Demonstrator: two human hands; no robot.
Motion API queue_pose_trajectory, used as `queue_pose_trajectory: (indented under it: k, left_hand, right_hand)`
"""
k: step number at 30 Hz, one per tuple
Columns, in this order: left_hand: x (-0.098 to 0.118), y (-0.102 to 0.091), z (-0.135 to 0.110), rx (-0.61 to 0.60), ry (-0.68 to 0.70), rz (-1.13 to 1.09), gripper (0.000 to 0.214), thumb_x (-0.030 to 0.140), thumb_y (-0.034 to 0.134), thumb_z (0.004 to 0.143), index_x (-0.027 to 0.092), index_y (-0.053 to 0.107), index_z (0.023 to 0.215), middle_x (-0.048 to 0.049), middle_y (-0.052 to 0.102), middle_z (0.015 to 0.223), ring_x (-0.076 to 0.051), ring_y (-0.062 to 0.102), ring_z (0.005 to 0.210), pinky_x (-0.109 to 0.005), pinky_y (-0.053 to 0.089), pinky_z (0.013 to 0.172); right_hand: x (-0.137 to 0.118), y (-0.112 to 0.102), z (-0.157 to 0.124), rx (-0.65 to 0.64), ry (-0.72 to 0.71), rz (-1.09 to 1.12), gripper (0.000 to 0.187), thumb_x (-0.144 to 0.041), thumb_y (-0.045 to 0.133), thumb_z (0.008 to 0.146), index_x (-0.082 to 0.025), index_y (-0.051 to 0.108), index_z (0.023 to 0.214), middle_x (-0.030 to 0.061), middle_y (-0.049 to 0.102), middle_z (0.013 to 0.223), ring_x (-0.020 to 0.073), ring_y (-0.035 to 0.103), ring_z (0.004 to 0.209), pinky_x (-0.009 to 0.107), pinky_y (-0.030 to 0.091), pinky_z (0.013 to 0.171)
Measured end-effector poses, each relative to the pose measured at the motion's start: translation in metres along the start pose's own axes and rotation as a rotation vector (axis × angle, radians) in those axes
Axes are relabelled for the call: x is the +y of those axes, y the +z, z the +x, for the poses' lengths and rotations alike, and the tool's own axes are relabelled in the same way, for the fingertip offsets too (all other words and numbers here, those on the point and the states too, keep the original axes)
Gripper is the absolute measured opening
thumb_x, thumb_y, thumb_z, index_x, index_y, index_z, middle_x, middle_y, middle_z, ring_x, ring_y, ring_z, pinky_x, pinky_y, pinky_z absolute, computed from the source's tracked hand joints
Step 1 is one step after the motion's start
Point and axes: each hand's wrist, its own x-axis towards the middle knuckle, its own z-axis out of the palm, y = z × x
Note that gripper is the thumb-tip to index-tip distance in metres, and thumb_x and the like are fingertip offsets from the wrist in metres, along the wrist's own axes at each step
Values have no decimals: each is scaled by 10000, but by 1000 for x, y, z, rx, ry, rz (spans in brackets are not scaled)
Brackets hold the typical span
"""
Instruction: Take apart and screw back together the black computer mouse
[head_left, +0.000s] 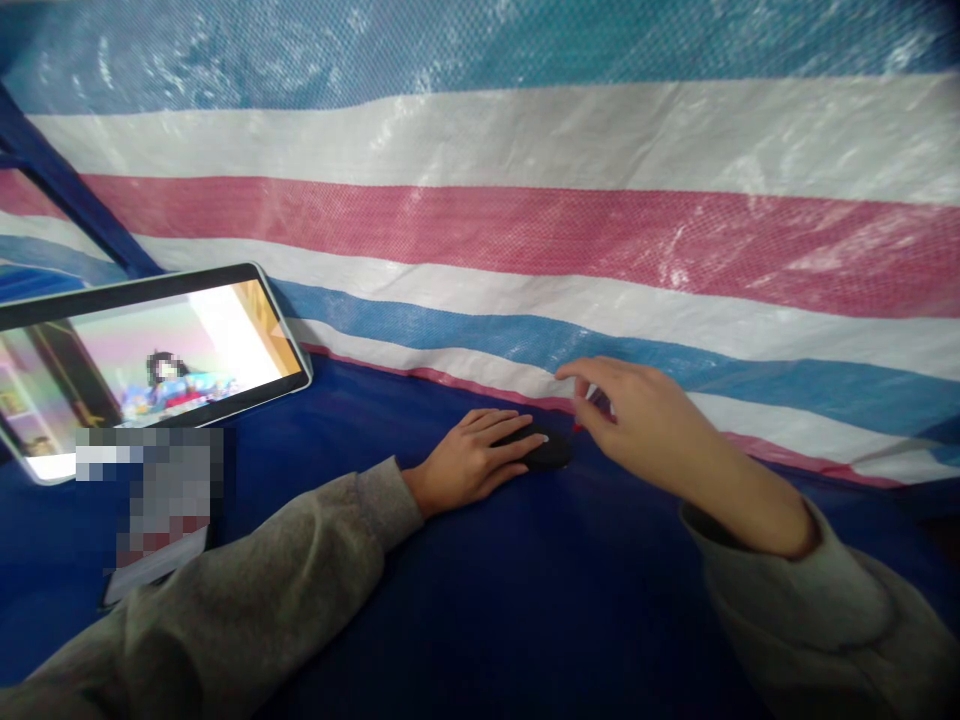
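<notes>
Left hand (480,458) rested on a black object (551,455) near a striped sheet (480,230)

Nearer than the black object, a broad stretch of dark blue surface (480,610) spread between the left sleeve (300,550) and the right sleeve (817,600), giving the forearms room apart. Well to the left of the black object, and nearer too, lay a phone-like slab (154,572), mostly masked by pixel blocks.

The black object sat on the dark blue surface, low and rounded in outline, its dull dark body almost sinking into the colour beneath. The left hand's fingers were spread over its left end, unclenched. Just to its right, the right hand (637,410) was raised, its fingers bent, thumb and forefinger apart; a small red bit (577,428) showed by the thumb, and whether they gripped it I could not tell.

Just beyond the black object, the surface met the sheet's wavy lower edge, so room on that side was narrow. Far to its left stood a pale-rimmed tablet (195,375) with a lit screen; a blue bar (82,190) slanted behind it.
</notes>
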Motion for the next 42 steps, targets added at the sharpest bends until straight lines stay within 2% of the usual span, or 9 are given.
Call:
queue_pose_trajectory:
  k: [6, 11, 15, 20, 25, 30, 34, 38, 42]
  left_hand:
    - [0, 1, 0, -3, -3, 0, 406, 381, 457, 992, 251, 497, 1374, -77, 532, 1405, -238, 496, 1297, -420, 409, 1066]
    - [0, 1, 0, -6, -4, 1, 408, 383, 453, 993, 251, 495, 1377, -83, 527, 1410, -241, 491, 1301, -427, 410, 1065]
    - [0, 0, 0, -5, -2, 4, 405, 383, 452, 994, 246, 501, 1372, -80, 528, 1409, -247, 502, 1289, -429, 415, 1059]
    - [0, 2, 0, -1, -3, -3, 404, 383, 448, 995, 254, 496, 1375, -75, 526, 1412, -243, 495, 1297, -429, 410, 1065]
    - [-1, 2, -1, -1, -1, -6, 407, 387, 447, 995, 253, 494, 1376, -76, 526, 1412, -236, 488, 1304, -423, 405, 1071]
    - [0, 1, -1, -7, -4, -3, 407, 388, 449, 995, 249, 498, 1374, -74, 528, 1410, -239, 494, 1298, -424, 411, 1066]
    - [-1, 2, -1, -16, -8, -2, 409, 390, 445, 996, 252, 494, 1378, -67, 517, 1421, -243, 491, 1299, -425, 404, 1071]
    - [-1, 1, 0, -16, -7, -6, 408, 384, 451, 994, 251, 495, 1378, -74, 519, 1419, -246, 492, 1298, -430, 408, 1066]
    - [-1, 1, 0, -18, -13, -10, 409, 389, 442, 997, 257, 491, 1381, -77, 517, 1420, -246, 495, 1297, -435, 410, 1062]
  right_hand:
    - [0, 0, 0, 2, -18, -21, 352, -100, 479, 788, -192, 661, 1076, 64, 710, 1001, 200, 664, 808, 309, 470, 756]
    - [-1, 0, 0, -2, -3, -3, 301, -155, 454, 854, -189, 669, 1061, 57, 732, 917, 192, 667, 746, 306, 468, 718]
    - [-3, 0, 0, -7, -17, -19, 358, -102, 490, 775, -197, 668, 1071, 53, 727, 952, 202, 668, 783, 304, 462, 718]
    - [-2, 1, 1, -10, 12, 30, 274, -182, 464, 872, -181, 668, 1054, 58, 733, 898, 196, 669, 757, 300, 463, 708]
    - [-2, 1, 0, -4, -12, 5, 345, -104, 497, 781, -201, 661, 1069, 56, 708, 999, 189, 653, 772, 303, 463, 736]
    - [-3, 1, 0, 15, 12, 32, 268, -170, 462, 863, -193, 676, 1023, 58, 731, 910, 194, 665, 756, 300, 463, 704]
    - [-3, 1, 1, -11, 13, 20, 318, -116, 498, 797, -198, 664, 1056, 57, 716, 965, 192, 656, 770, 303, 465, 724]
    - [-2, 2, 2, -27, 26, 58, 247, -201, 480, 873, -191, 669, 1031, 55, 718, 897, 196, 651, 764, 308, 465, 717]
    - [-2, 3, 2, -6, 34, 75, 271, -144, 485, 838, -196, 665, 1033, 48, 702, 923, 195, 650, 785, 316, 469, 742]
